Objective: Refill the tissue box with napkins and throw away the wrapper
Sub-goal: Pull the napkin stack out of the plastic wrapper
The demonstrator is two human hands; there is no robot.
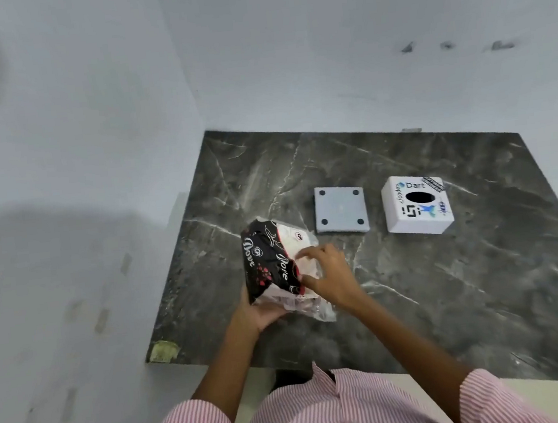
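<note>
A napkin pack point(276, 263) in a black, red and white wrapper is held up over the left part of the dark marble table point(450, 279). My left hand point(257, 313) grips the pack from below. My right hand point(328, 271) touches the pack's right side, fingers spread on the white napkins that show through the wrapper. The white cube-shaped tissue box point(416, 205) with an oval slot on top and stickers stands at the back right. Its grey square base plate point(341, 209) with round pads at its corners lies flat just left of the box.
White walls close the table in at the left and the back. A strip of yellowish tape point(163, 351) sits on the table's near left corner. My pink striped sleeves and shirt fill the bottom of the view.
</note>
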